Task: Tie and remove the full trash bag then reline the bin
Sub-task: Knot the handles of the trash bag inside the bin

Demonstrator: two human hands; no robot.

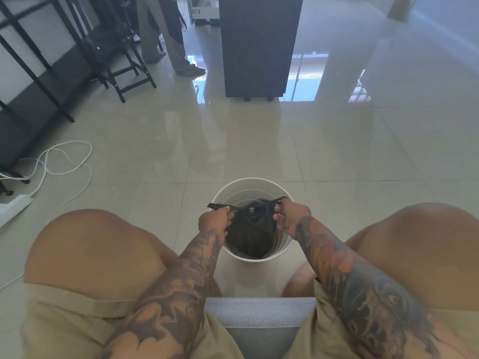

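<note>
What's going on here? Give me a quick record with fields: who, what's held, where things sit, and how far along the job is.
who: a seated person, knees apart, leaning over the bin
left hand: pinches one black bag handle
right hand: pinches the other handle
trash bag: black, inside the bin, handles pulled apart
bin: white, round, on the tiled floor between the feet
stage: bag not yet lifted out; whether a knot is made, cannot tell
nearby: white cable at left

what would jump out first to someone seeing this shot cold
Dead centre, near the bottom, both hands pull the ends of a black trash bag apart over a white bin: the left hand and right hand each pinch one end. A white cable loops on the floor at left.
</note>
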